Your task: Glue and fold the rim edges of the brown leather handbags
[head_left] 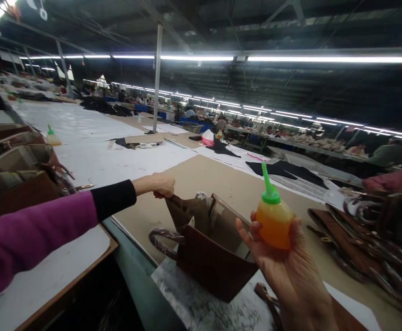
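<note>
A brown handbag (211,262) stands upright with its top gaping, over a white sheet with dark smudges (180,289) at the table's near edge. Its wrapped handle (164,241) sticks out on the left. My left hand (161,185) is closed on the bag's far left top edge, pulling the corner up. Raised at the bag's right side, my right hand (290,271) grips a squeeze bottle (273,225) of orange liquid. Its green nozzle points up. A strap with a buckle (268,296) lies beside my right wrist.
More brown bags (18,184) stand in a row at left, near another green-tipped bottle (52,136). Flat brown bags (356,239) are piled at right, by a co-worker's pink sleeve (394,180). Black pieces (287,171) and a metal post (157,78) are farther back.
</note>
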`<state>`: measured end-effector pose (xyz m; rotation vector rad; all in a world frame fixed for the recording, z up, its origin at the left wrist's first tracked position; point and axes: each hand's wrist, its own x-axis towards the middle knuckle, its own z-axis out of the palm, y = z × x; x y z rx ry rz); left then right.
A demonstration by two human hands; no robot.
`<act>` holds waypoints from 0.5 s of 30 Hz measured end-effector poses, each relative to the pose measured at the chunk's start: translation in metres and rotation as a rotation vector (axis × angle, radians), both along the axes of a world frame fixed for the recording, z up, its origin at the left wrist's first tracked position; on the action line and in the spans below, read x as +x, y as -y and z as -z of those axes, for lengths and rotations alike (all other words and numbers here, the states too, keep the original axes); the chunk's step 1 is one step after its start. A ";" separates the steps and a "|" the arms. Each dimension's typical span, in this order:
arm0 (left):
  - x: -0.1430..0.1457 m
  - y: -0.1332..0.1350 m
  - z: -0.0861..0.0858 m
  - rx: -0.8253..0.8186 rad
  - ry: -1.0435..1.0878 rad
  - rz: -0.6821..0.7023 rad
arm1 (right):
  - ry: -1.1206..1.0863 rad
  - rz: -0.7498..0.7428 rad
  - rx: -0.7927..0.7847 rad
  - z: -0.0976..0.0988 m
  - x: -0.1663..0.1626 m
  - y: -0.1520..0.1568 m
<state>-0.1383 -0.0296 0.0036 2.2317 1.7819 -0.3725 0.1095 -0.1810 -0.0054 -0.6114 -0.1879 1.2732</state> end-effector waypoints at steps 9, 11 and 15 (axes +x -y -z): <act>-0.010 0.009 -0.023 0.195 0.196 0.047 | 0.015 0.000 0.019 0.002 -0.006 -0.006; 0.008 0.024 -0.039 0.300 0.411 0.213 | 0.015 0.003 0.021 0.002 -0.007 -0.006; 0.059 0.050 -0.046 -0.211 0.737 0.655 | 0.016 0.011 0.022 0.003 -0.006 -0.005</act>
